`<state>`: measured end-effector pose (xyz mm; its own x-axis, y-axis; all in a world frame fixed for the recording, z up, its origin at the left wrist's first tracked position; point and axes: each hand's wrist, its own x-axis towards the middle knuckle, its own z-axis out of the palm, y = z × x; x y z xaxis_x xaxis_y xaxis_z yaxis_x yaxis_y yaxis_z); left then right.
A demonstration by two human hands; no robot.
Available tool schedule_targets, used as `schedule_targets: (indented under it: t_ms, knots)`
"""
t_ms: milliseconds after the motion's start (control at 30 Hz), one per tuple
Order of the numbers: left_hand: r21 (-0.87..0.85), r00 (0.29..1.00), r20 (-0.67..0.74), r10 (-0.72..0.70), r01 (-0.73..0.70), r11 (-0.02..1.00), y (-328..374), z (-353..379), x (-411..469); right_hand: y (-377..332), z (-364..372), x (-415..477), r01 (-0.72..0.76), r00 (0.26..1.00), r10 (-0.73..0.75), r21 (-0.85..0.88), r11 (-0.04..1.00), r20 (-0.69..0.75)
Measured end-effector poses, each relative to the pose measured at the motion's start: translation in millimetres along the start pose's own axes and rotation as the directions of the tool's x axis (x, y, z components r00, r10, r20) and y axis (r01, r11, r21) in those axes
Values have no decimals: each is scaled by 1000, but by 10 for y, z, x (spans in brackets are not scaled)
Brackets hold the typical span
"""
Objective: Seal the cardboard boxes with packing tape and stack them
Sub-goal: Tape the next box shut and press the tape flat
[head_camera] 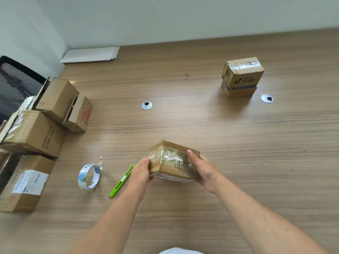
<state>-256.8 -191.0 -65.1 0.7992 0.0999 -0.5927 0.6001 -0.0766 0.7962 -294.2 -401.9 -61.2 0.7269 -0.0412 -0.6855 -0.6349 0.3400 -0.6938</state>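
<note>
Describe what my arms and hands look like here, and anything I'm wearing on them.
Both arms are bare, with no sleeves in view: the left forearm and right forearm carry no watch, band or cable. The left grip and right grip have no gloves and no visible rings. A bit of white cloth shows at the bottom edge.

You are at a large office desk (183, 129) with a wood-grain laminate top. Two round cable ports are set into its surface: the centre grommet (146, 105) and the right grommet (267, 98). A black mesh-backed office chair (16, 83) stands at the left edge. Plain white walls (165, 19) meet in the corner behind the desk, where flat white sheets (91, 55) lie stacked. Used cardboard boxes (36, 132) bearing shipping labels, a tape roll (89, 176) and a green cutter (121, 181) mark the desk as a packing station.
</note>
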Motion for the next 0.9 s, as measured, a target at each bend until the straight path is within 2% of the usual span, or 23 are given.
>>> schedule_targets:
  t_ms: [67, 133, 233, 267, 333, 400, 433, 500, 600, 700, 900]
  knots:
    - [269, 983, -128, 135, -97, 958, -99, -7, 63, 109, 7, 100, 71, 988, -91, -151, 986, -127]
    - [299, 955, -163, 246, -190, 935, -107, -13, 7, 86, 88, 55, 94, 976, -153, -335, 938, -156]
    - [82, 987, -68, 143, -137, 987, -81, -51, -41, 3, 233, -35, 73, 975, -167, -498, 864, -147]
    - [73, 993, -34, 115, -112, 991, -80, -59, -35, 1, 281, -34, 60, 976, -160, -529, 846, -145]
    - [250, 992, 2, 128, -124, 960, -67, -59, -54, 36, 405, -16, 34, 974, -162, -599, 800, -161]
    - [440, 983, 0, 183, -165, 883, -77, -12, -88, 98, 515, 8, 12, 958, -191, -637, 770, -213]
    - [481, 974, -14, 224, -190, 856, -67, 29, -123, 116, 548, 6, 6, 946, -215, -648, 762, -244]
    - [494, 965, -44, 259, -204, 845, -93, 62, -136, 126, 569, -13, 4, 919, -274, -687, 726, -284]
    - [514, 961, -44, 272, -212, 831, -116, 38, -136, 148, 541, -9, 29, 906, -325, -727, 686, -270]
    - [598, 943, -43, 329, -240, 765, -118, 6, -76, 131, 489, 26, 59, 906, -343, -728, 683, -249]
    - [456, 974, 18, 227, -210, 865, -214, -169, 64, 77, 365, -41, 130, 909, -380, -748, 651, -173]
